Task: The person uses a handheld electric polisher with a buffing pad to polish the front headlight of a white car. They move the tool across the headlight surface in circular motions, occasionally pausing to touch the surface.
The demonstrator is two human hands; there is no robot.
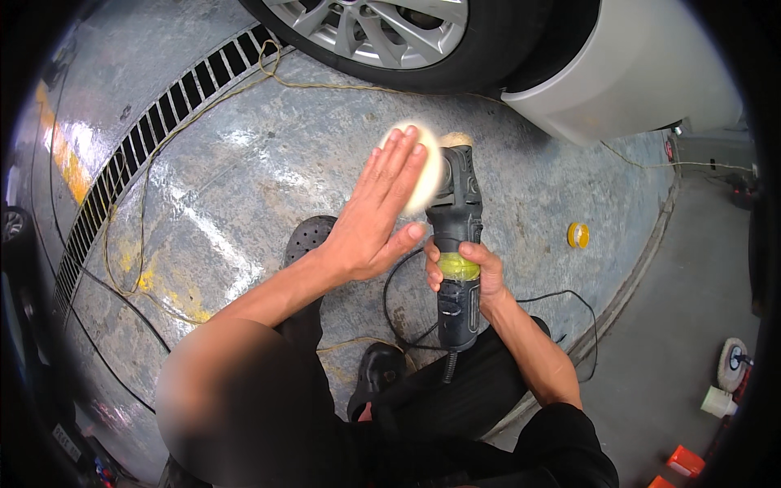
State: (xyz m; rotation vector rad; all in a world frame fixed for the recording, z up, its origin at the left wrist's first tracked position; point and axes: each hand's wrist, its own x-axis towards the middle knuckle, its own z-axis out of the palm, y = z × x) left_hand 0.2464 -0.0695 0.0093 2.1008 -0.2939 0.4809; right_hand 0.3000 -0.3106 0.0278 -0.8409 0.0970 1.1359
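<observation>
A black polisher [460,218] with a yellow-green band round its body stands nearly upright in front of me, its head pointing away. My right hand [488,272] is wrapped round the body at the band. My left hand [370,220] has its fingers stretched out flat over the polisher's pale cream round pad [429,185] and seems to touch it. The pad's edge looks blurred. A tan, fuzzy patch [458,140] shows at the far end of the head. From the near end a black power cord [449,370] runs down toward my leg.
A car wheel [390,45] and pale bumper [626,73] stand ahead. A slotted drain grate [167,114] curves along the left, with a thin tan cord [146,191] beside it. A small yellow round container [578,235] lies at right. Farther right are a buffing pad [730,364] and white cup [717,401].
</observation>
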